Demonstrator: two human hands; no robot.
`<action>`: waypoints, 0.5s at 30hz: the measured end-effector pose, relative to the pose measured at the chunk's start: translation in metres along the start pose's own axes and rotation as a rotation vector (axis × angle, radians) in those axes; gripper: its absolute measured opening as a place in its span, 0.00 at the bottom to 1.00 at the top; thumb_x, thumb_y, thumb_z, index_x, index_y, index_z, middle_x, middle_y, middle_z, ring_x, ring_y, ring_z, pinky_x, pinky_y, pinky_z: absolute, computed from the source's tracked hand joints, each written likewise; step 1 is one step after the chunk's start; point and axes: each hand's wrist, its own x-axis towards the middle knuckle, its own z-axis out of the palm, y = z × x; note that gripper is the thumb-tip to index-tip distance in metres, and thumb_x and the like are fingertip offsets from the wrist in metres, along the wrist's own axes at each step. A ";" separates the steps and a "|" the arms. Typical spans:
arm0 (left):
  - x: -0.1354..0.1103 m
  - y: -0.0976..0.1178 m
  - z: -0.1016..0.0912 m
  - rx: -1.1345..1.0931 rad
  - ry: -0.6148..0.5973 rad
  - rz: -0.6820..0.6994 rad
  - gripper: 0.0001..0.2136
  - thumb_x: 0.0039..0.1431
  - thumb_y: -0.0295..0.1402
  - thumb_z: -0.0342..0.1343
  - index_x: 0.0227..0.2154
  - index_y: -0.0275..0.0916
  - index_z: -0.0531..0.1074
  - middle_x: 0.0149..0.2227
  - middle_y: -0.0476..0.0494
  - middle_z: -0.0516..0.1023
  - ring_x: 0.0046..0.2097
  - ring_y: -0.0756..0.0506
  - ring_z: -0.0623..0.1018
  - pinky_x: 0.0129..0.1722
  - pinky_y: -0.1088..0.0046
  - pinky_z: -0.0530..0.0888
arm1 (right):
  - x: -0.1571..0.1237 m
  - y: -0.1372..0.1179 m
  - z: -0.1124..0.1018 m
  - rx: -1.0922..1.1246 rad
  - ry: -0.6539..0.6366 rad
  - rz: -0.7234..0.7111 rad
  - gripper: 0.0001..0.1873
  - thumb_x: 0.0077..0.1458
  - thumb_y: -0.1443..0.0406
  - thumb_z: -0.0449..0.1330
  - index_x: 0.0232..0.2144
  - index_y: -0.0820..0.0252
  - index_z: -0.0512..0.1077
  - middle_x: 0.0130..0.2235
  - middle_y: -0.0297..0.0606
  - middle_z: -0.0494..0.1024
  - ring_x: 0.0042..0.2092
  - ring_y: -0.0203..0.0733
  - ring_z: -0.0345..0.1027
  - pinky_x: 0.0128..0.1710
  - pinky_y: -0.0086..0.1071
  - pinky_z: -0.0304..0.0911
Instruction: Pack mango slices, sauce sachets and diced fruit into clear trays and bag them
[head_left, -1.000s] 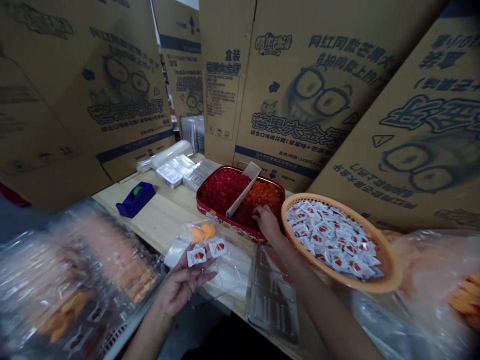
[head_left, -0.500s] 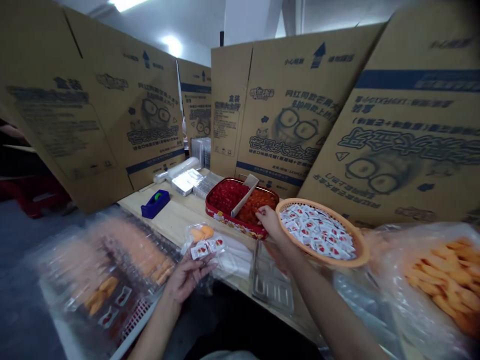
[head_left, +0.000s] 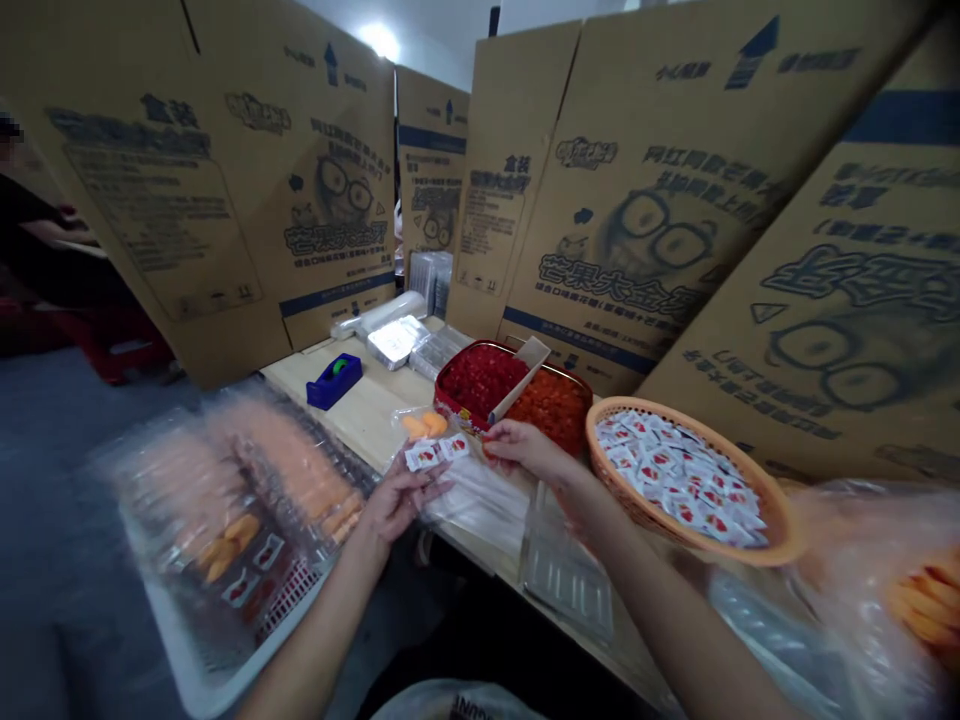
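Observation:
My left hand (head_left: 396, 503) grips a clear plastic bag (head_left: 401, 418). Orange pieces (head_left: 425, 425) show inside the bag, and two white sachets (head_left: 436, 453) with red print lie at my fingertips. My right hand (head_left: 525, 448), its fingers pinched together, is just right of the sachets with a small orange-red piece (head_left: 491, 448) at the tips. Behind it stands a red tin (head_left: 459, 408), split by a cardboard strip (head_left: 519, 378) into dark red pieces (head_left: 484, 375) and orange-red pieces (head_left: 551, 405).
An orange basket (head_left: 784, 535) of white sachets stands at right, near a large bag of orange pieces (head_left: 926, 605). Clear trays (head_left: 566, 570) lie in front. At left are a blue tape dispenser (head_left: 334, 382) and a white basket (head_left: 176, 650) of filled packs. Cardboard boxes (head_left: 637, 220) wall the back.
My right hand has come out of the orange-red side of the tin and moved left, close to my left hand. The left hand keeps its hold. The view has shifted slightly.

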 end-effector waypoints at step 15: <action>0.044 0.007 -0.008 -0.012 0.064 0.023 0.37 0.43 0.13 0.50 0.56 0.49 0.54 0.48 0.44 0.72 0.51 0.39 0.72 0.53 0.50 0.63 | 0.050 0.003 -0.009 -0.188 0.170 -0.078 0.07 0.49 0.62 0.54 0.26 0.60 0.64 0.18 0.25 0.65 0.19 0.29 0.55 0.19 0.23 0.52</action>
